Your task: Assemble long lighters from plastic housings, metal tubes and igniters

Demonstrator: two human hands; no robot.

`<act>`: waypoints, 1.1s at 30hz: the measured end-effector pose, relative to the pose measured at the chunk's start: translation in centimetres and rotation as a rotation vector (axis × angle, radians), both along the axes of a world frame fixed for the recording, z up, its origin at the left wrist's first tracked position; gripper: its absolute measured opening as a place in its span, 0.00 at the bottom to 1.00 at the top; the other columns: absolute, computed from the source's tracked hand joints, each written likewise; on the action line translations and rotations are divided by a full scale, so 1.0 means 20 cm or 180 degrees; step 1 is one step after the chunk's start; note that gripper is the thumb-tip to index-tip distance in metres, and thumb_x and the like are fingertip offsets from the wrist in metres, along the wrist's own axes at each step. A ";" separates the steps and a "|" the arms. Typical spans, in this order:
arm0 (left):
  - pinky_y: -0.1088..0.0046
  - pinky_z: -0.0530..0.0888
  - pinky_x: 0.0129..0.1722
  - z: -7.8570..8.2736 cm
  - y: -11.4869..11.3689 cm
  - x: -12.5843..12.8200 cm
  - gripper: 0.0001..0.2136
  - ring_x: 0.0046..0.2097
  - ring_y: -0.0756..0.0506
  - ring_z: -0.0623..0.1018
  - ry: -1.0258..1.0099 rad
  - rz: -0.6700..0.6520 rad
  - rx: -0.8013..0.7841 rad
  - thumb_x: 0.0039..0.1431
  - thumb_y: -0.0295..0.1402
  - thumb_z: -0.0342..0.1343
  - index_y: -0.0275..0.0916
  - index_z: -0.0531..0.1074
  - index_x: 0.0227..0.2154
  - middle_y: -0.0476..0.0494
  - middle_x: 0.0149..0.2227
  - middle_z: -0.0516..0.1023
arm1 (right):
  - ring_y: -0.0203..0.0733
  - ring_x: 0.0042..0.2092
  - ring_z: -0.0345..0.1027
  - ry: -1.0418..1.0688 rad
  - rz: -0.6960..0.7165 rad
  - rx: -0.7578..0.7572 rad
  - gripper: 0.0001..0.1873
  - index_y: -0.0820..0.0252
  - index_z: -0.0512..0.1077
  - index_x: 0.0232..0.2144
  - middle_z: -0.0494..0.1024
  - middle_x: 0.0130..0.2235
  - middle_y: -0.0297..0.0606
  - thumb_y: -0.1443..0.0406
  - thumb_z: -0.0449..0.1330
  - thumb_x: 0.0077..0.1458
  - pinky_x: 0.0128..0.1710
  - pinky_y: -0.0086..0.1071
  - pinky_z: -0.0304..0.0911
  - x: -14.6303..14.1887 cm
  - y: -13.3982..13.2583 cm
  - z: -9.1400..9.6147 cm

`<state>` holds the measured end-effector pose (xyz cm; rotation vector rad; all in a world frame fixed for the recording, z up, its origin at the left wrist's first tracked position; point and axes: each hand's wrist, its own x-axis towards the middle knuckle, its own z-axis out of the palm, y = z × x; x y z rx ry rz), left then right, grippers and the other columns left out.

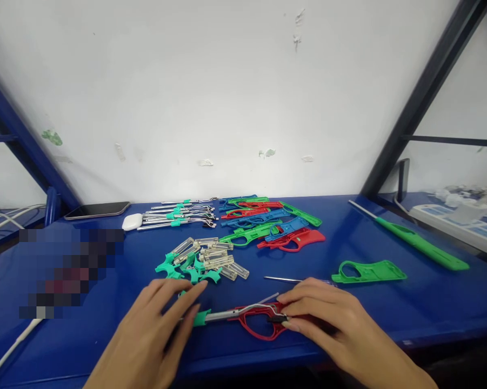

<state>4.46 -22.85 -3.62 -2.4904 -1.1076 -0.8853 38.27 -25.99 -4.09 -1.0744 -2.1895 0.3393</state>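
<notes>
Near the front edge of the bench [429,308], about midway along it, lies a red lighter handle shell [256,326] with a metal tube [222,315] running left out of it to a green end piece [202,317].

The left hand [154,329] lies almost flat, fingers stretched out and slightly spread. Its fingertips rest on the green end piece and the tube's left end without closing around them.

The right hand [336,324] comes in from the right with its fingers gently bent, the tips pressing down on the rear of the red shell. The thumb is hidden, so I cannot tell whether it pinches the shell.

Just behind the right hand lies a thin metal rod [286,279], and to its right a single green handle half [368,272].

Further back at the middle sits a heap of clear tubes with green fittings [205,259], a pile of red, green and blue handle halves [271,224], and a row of metal tube assemblies [182,215].

Toward the back left corner lie a white earbud case [132,221] and a phone [97,209]. A finished green long-nosed lighter [421,246] lies toward the right edge.
</notes>
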 end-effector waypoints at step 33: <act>0.72 0.77 0.41 0.23 0.17 0.07 0.13 0.38 0.44 0.82 -0.0969 0.0181 -0.0502 0.72 0.49 0.57 0.49 0.78 0.47 0.51 0.41 0.84 | 0.39 0.50 0.79 0.0078 0.0088 -0.0278 0.09 0.49 0.82 0.49 0.86 0.50 0.32 0.60 0.62 0.72 0.56 0.31 0.70 0.00 0.01 0.02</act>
